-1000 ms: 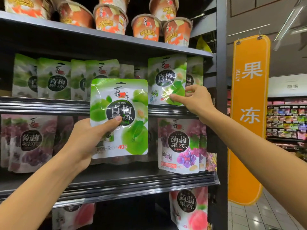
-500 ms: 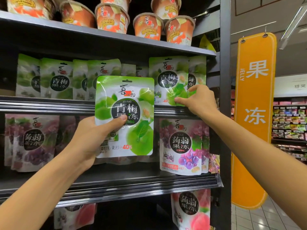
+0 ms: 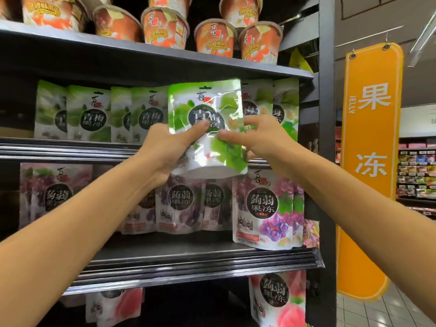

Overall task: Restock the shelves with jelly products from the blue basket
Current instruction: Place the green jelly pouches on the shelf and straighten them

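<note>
I stand facing a dark metal shelf unit in a shop aisle, both bare arms reaching up. My left hand (image 3: 165, 149) grips a green jelly pouch (image 3: 207, 102) from its lower left, thumb pressed across the dark round label on the front. My right hand (image 3: 264, 138) pinches the same pouch at its right side, thumb on the front and fingers curled round the edge. The pouch is in the air, crinkled and shiny, in front of the right part of the middle shelf (image 3: 70, 147); its base hangs below that shelf's front rail.

Behind it, a row of matching green pouches (image 3: 92, 114) stands upright along the middle shelf. On the top shelf (image 3: 118, 46) sit orange cups (image 3: 165, 27), some stacked. On the lower shelf (image 3: 212, 256) stand purple grape pouches (image 3: 262, 204), the rightmost ones closest to the front edge. Below that, peach pouches (image 3: 276, 298) show partly.

A dark upright post (image 3: 326, 138) closes the unit on the right. Beyond it hangs a tall orange sign (image 3: 370, 161) reading "JELLY" with white Chinese characters. Further right are pale floor tiles (image 3: 377, 312) and distant racks (image 3: 417, 173) of colourful packets.
</note>
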A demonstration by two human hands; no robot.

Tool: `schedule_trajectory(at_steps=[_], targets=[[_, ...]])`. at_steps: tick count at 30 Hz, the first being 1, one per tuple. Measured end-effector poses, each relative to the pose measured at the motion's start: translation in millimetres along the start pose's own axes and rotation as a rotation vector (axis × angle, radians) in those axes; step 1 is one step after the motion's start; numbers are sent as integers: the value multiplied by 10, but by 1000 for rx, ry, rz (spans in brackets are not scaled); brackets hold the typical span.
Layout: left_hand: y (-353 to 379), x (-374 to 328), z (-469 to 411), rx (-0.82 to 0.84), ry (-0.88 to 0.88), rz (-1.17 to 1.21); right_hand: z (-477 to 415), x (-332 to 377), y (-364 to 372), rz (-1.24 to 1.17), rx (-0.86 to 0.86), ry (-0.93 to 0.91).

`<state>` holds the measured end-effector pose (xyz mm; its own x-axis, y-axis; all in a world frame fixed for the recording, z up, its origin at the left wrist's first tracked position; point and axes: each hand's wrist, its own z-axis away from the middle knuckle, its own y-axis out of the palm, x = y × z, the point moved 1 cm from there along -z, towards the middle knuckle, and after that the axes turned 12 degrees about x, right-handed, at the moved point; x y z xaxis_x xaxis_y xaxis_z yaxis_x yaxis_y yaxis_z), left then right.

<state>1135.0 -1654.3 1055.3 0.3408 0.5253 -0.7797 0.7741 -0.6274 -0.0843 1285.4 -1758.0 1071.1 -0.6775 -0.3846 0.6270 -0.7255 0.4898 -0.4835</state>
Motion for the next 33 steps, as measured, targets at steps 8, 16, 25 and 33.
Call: schedule_trajectory(at_steps=[8, 16, 25, 33], targets=[[28, -111, 0, -196, 446, -738, -419, 77, -82, -227, -277, 95], [151, 136, -47, -2, 322, -1185, -670, -88, 87, -88, -376, 90], [108, 228, -14, 3, 368, -1149, -418, -186, -177, 97, -380, 126], [203, 214, -23, -8, 378, -1172, -311, -202, -233, 155, -474, 65]])
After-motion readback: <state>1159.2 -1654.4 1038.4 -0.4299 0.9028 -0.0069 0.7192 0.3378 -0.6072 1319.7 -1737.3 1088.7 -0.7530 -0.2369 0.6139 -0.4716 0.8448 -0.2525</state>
